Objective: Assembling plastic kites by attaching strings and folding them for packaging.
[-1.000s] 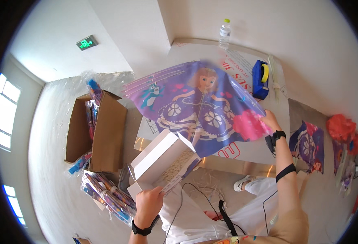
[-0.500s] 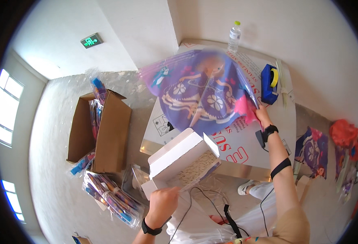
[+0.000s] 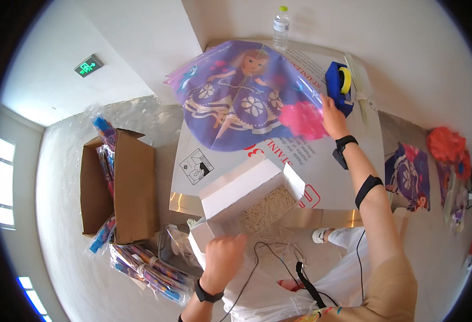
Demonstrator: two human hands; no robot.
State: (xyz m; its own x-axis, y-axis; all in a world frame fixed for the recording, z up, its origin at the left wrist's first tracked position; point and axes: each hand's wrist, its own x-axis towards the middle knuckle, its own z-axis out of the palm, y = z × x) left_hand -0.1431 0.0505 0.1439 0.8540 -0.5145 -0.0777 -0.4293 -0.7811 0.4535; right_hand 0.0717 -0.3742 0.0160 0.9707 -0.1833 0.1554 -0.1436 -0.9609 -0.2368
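A purple kite (image 3: 230, 107) printed with a cartoon figure in a flowered dress lies spread over the table's far part. My right hand (image 3: 333, 117) is closed on its right corner, beside a bright pink patch. Nearer to me, an open white cardboard box (image 3: 244, 188) tilts at the table's front edge, its inside strewn with many small pale pieces (image 3: 268, 208). My left hand (image 3: 224, 260) is closed at the box's near edge, the fingers partly hidden by the hand itself.
On the table (image 3: 193, 188) stand a blue tape dispenser (image 3: 339, 88) with yellow tape, thin pale rods (image 3: 360, 91) and a water bottle (image 3: 281, 29). At left, a brown carton (image 3: 134, 188) and wrapped bundles (image 3: 150, 271) occupy the floor. Another printed kite (image 3: 409, 174) hangs at right.
The view has shifted. My right hand has moved farther away along with the kite's right corner, and the kite lies flatter. The white box stays by my left hand.
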